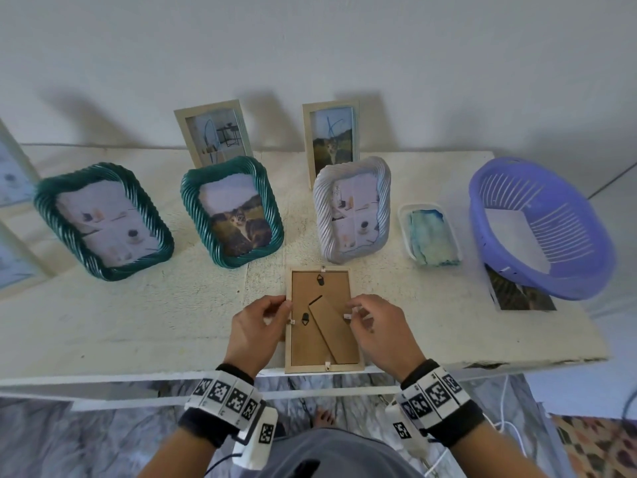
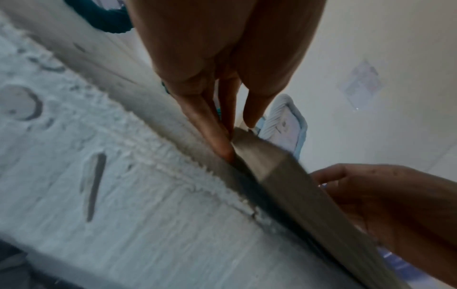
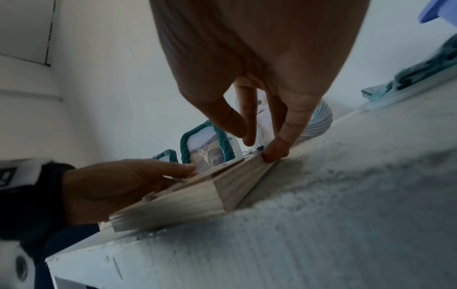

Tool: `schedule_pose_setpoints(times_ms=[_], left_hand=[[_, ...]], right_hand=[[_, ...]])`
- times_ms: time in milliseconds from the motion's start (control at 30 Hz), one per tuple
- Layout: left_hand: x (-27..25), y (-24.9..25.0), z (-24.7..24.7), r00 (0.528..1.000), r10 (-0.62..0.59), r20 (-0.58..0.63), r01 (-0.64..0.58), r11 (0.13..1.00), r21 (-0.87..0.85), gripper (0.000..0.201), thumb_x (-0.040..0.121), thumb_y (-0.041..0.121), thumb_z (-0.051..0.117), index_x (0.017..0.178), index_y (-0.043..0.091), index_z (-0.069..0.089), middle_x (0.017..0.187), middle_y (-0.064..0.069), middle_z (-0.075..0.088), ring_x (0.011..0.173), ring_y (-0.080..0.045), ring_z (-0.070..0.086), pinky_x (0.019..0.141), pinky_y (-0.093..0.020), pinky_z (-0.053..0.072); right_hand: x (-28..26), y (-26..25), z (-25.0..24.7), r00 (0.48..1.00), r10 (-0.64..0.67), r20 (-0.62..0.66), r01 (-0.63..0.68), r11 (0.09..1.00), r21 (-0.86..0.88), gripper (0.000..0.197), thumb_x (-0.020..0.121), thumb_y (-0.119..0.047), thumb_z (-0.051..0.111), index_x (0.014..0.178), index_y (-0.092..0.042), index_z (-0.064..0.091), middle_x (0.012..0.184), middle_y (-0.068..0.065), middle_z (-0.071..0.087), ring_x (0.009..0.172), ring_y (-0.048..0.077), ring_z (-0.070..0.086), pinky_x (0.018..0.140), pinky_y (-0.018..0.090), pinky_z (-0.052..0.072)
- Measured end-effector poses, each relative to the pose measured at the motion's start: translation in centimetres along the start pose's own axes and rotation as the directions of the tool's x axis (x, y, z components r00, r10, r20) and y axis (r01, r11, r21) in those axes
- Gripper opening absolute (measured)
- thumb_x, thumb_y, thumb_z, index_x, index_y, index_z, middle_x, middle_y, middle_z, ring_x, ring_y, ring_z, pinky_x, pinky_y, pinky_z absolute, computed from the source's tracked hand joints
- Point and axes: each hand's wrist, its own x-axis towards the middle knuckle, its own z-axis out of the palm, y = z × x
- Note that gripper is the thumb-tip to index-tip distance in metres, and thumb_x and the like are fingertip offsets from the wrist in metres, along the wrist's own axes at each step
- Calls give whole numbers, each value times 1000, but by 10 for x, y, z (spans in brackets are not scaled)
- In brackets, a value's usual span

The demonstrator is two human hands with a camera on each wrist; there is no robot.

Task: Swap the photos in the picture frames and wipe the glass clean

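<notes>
A light wooden picture frame (image 1: 310, 343) lies face down at the table's front edge, brown backing and easel stand upward. My left hand (image 1: 284, 307) pinches its left rim by a small clip; the left wrist view shows a fingertip against the frame (image 2: 284, 176) side and the thumb on top. My right hand (image 1: 351, 310) pinches the right rim by another clip. In the right wrist view my thumb presses the frame (image 3: 197, 197) side, with the other fingers above it. The frame's glass and photo are hidden underneath.
Behind stand two green rope frames (image 1: 103, 220) (image 1: 232, 210), a white rope frame (image 1: 351, 208) and two pale wood frames (image 1: 213, 132) (image 1: 331, 139). To the right are a white tray with a blue cloth (image 1: 431, 232), a purple basket (image 1: 537, 229) and a loose photo (image 1: 520, 294).
</notes>
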Motion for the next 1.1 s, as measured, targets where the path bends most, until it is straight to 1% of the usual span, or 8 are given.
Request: schedule_pose_setpoints(times_ms=[100,167,233,300,500,667,933,1100], left_hand=[[-3,2,3,996,87,-20,-84,990,110,23,90,25,70,110,15,73,85,18,65,82,7,62,74,-21,55],[-5,4,4,992,122,5,-122,988,99,28,88,26,72,116,25,68,91,12,65,83,4,62,74,-22,55],[-7,4,5,983,175,45,-180,977,116,36,87,26,73,118,37,58,95,8,63,84,3,62,75,-14,50],[-8,1,5,975,213,65,-221,964,147,41,87,25,74,123,35,58,99,6,62,87,3,60,77,-8,44],[-3,-11,5,976,200,90,-214,956,203,51,88,28,72,135,15,57,109,1,61,92,-5,61,86,-25,50],[-6,-12,7,976,204,70,-214,956,199,51,89,26,71,136,13,57,110,-1,61,94,-11,62,88,-27,50],[-8,-11,9,975,205,81,-217,953,209,50,92,25,68,138,10,55,111,-1,58,94,-12,62,86,-23,46],[-7,-9,7,975,188,120,-211,951,225,55,90,23,70,140,9,51,114,-2,56,93,-7,58,87,-27,51]], right_hand=[[0,6,4,1000,-14,25,16,999,-52,29,84,-21,52,106,-11,68,103,3,64,94,19,59,81,36,53],[-1,7,4,997,21,70,-14,994,-105,35,83,-27,49,109,-13,68,114,5,60,106,21,54,91,32,47],[-2,8,4,995,43,92,-29,989,-145,35,83,-30,49,108,-15,68,121,8,57,115,22,50,93,27,41],[-1,9,4,994,41,99,-26,988,-150,31,83,-31,50,103,-15,68,119,8,55,115,22,49,91,24,38],[7,10,2,993,8,118,11,987,-161,12,85,-24,67,90,-13,64,110,5,49,98,19,53,80,24,43],[13,10,0,987,-1,158,22,991,-131,9,86,-15,66,88,-12,59,107,2,44,86,14,52,69,4,36],[9,17,-9,979,-15,205,18,1000,-13,35,86,-4,57,115,-21,47,110,-1,44,87,11,53,76,29,49],[5,24,-12,979,-20,205,2,996,89,39,92,-5,56,125,-23,48,118,-2,47,95,3,54,82,15,47]])
